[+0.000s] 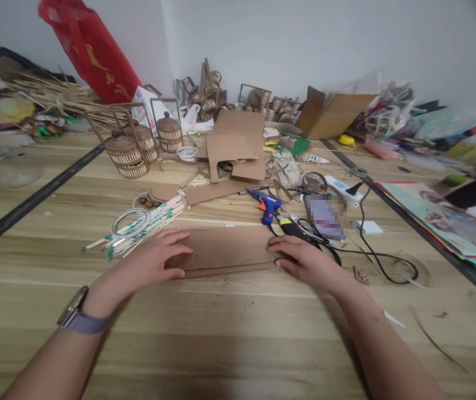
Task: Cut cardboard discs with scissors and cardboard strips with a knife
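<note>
A flat brown cardboard strip (227, 250) lies on the wooden table (229, 333) in front of me. My left hand (154, 258) rests on its left end, fingers stretched over the top and thumb at the near edge. My right hand (300, 258) holds the right end the same way, fingers curled over the edge. A watch with a grey strap (77, 316) is on my left wrist.
Just beyond the strip lie a blue glue gun (268, 206), a black-handled tool and cable (371, 250), a bundle of bamboo sticks (142, 228) and wire rings. Woven bamboo lanterns (132, 150), cardboard pieces (232, 147), a red bag (92, 50) and coloured paper (442, 216) crowd the back and right.
</note>
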### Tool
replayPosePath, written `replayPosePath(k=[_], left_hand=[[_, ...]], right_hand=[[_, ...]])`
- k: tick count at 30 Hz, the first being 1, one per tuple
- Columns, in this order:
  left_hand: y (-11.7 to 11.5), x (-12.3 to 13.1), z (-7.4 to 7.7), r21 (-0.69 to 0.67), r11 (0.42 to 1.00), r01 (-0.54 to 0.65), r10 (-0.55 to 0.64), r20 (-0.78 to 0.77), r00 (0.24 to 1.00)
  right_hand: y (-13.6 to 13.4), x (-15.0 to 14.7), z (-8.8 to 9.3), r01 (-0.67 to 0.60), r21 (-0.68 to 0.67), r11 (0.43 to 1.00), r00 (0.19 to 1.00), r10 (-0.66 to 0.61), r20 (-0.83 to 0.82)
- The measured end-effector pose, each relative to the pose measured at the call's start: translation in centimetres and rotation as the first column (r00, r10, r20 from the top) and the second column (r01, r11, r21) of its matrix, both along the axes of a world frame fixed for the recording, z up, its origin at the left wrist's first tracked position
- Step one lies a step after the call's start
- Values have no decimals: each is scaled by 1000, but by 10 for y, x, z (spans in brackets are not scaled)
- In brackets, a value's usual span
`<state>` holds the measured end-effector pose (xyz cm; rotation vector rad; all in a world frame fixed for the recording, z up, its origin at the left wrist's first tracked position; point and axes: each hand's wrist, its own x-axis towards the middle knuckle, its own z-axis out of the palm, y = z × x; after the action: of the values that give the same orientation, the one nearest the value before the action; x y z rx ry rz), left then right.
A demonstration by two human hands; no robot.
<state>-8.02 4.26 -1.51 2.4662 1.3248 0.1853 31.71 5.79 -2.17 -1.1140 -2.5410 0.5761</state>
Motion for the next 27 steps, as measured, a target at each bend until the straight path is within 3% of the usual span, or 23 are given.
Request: replayPosePath(k=[11,27], left_hand=[[-3,6,8,-65,997,-41,37,-65,997],[-3,5,4,-53,999,-7,9,33,999]], right_hand=[[-1,-1,-2,2,10,1000,1000,-2,12],[0,-2,-2,0,1,1000,1000,0,1]])
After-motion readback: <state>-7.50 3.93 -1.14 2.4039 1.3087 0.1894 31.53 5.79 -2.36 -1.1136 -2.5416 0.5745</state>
